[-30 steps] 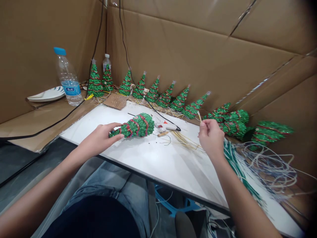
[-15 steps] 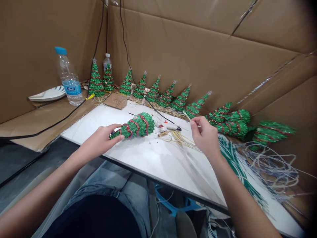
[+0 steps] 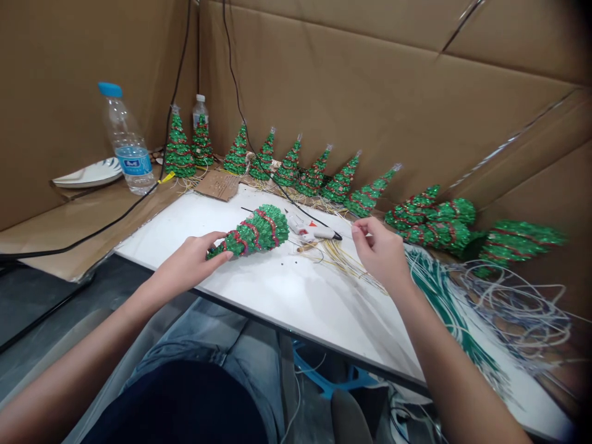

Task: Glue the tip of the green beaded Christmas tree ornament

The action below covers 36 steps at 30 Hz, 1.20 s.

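My left hand (image 3: pixel 192 262) grips the narrow tip of a green glitter tree with red bands (image 3: pixel 252 231), which lies on its side on the white board (image 3: pixel 287 296). My right hand (image 3: pixel 382 253) hovers over the board with fingers pinched, apparently on a thin pale strand that is hard to see. Just left of that hand lie a white glue gun (image 3: pixel 312 229) and a loose bunch of straw-coloured strands (image 3: pixel 345 262).
Several finished green trees (image 3: pixel 289 166) line the cardboard wall, more lie at the right (image 3: pixel 435 222). A water bottle (image 3: pixel 127 145) and a paper plate (image 3: pixel 86 176) stand at the left. Black cables (image 3: pixel 92 228) cross the cardboard. Tangled white and green wires (image 3: pixel 504 302) cover the right.
My right hand has moved left, from beside the trees on the right towards the glue gun. The left hand keeps its hold on the tree.
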{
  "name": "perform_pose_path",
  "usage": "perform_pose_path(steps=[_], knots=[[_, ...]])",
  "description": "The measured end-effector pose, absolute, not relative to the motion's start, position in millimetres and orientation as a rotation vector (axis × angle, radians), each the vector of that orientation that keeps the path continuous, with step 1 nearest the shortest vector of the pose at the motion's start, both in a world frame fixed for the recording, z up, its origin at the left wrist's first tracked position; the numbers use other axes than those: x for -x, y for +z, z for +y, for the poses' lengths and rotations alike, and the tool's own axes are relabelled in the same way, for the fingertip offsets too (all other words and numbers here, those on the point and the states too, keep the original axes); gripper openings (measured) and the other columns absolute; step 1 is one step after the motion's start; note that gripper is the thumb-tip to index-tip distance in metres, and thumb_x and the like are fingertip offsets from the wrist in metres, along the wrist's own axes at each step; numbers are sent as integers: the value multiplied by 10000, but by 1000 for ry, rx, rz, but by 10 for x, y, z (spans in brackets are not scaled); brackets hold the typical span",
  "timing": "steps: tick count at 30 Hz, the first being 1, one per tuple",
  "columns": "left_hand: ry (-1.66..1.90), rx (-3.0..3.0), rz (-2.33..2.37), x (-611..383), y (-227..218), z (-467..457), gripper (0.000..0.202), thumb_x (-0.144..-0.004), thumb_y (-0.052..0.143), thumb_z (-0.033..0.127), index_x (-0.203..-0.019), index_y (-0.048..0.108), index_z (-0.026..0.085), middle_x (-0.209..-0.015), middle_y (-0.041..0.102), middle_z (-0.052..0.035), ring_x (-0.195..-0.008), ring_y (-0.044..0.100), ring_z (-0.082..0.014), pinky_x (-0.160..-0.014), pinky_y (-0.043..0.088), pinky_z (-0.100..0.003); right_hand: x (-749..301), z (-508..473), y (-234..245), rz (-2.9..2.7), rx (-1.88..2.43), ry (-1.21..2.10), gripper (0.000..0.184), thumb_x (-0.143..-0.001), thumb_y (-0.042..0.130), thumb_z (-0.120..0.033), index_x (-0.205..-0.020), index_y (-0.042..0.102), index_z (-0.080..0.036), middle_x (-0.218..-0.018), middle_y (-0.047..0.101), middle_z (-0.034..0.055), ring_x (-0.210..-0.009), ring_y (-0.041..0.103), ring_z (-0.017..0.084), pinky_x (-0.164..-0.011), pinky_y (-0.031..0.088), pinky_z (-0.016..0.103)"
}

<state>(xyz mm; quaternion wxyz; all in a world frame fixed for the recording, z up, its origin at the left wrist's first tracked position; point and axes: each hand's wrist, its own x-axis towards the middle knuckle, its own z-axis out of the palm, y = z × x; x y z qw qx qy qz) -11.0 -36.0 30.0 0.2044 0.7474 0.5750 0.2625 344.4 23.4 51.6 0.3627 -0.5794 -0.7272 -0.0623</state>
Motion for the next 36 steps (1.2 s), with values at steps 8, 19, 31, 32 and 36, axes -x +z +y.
perform_pose_path(steps=[8,19,31,32,36], knots=[[752,-2094,1585,121,282,-341,511,-871,455,469,-1271,578,176,-1154,690,-101,-954,647,-262,-846,476,-366,-3492,228,506,-1869,1522,-148,176,-837,469,-379,-806,539,-222,-691,616,37,-531,540,163,-547,396,281],[774,-2122,1568,126,280,-323,509,-861,475,459,-1282,573,190,-1103,711,-85,-901,649,-245,-789,470,-336,-3484,242,538,-1943,1517,-216,154,-846,453,-354,-806,536,-231,-675,609,38,-551,543,179,-572,393,293],[773,-2134,1575,132,281,-328,516,-865,472,489,-1275,576,194,-1117,704,-89,-948,643,-263,-820,468,-349,-3501,196,823,-1685,1404,-369,234,-891,422,-389,-888,576,-213,-735,606,59,-562,526,173,-581,438,320],[776,-2140,1575,137,277,-327,517,-863,472,493,-1272,579,195,-1120,703,-90,-946,643,-264,-824,470,-352,-3499,191,831,-1660,1390,-376,244,-895,417,-395,-895,580,-214,-734,601,61,-558,522,175,-576,440,326],[770,-2149,1570,149,273,-323,520,-864,471,502,-1277,573,203,-1138,698,-86,-957,644,-267,-840,471,-359,-3483,176,832,-1609,1345,-380,256,-904,407,-411,-917,580,-223,-739,589,61,-573,521,180,-564,445,330]])
